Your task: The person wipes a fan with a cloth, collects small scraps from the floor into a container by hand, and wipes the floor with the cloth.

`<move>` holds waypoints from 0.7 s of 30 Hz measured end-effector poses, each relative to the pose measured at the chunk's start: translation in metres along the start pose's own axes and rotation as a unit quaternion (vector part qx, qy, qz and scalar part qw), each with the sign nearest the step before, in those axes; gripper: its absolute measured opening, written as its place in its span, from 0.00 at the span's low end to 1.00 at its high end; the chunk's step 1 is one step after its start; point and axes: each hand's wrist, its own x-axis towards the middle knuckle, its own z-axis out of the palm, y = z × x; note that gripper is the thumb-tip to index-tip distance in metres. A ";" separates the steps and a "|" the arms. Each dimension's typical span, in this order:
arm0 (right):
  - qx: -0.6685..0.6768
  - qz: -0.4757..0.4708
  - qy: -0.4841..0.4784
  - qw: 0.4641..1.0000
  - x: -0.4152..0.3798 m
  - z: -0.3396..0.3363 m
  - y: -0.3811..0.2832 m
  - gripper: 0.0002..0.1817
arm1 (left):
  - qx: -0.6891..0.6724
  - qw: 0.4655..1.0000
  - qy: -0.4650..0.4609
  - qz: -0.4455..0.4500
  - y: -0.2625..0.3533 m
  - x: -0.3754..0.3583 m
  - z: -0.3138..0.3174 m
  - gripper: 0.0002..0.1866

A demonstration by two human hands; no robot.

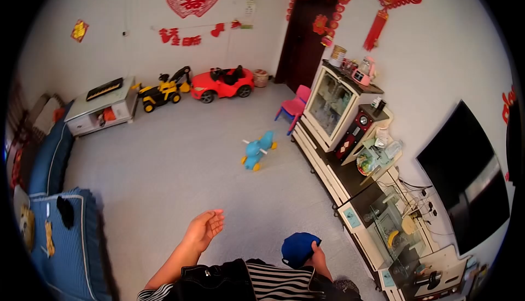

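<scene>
A dark blue cap [298, 250] is in my right hand [318, 258], low in front of my body. My thumb lies on its edge, and the other fingers are hidden behind it. Held out over the floor, my left hand [206, 229] has nothing in it, and its fingers are loosely bent and apart from the thumb. Below both hands show my striped shirt [279, 279] and a black garment [219, 282]. Ahead on the floor stands a light blue ride-on toy [256, 150] with yellow wheels, out of reach of either hand.
Along the right wall runs a long TV cabinet [350, 183] with a glass-door case [331, 104]. A pink chair [295, 107] stands beside it. At left is a blue sofa [71, 257]. A red toy car [223, 84], yellow toy digger [161, 94] and white table [104, 109] line the back wall.
</scene>
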 end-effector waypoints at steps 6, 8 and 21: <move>0.156 -0.098 0.018 0.983 0.071 -0.035 -0.042 0.32 | 0.056 0.995 -0.040 -0.074 -0.011 0.116 0.054 0.15; 0.184 -0.113 0.016 0.976 0.110 -0.061 -0.057 0.32 | 0.070 0.993 -0.047 -0.080 -0.019 0.154 0.080 0.15; 0.092 -0.036 0.004 0.995 0.348 -0.016 -0.341 0.22 | 0.296 0.944 -0.148 0.006 0.005 0.357 0.354 0.17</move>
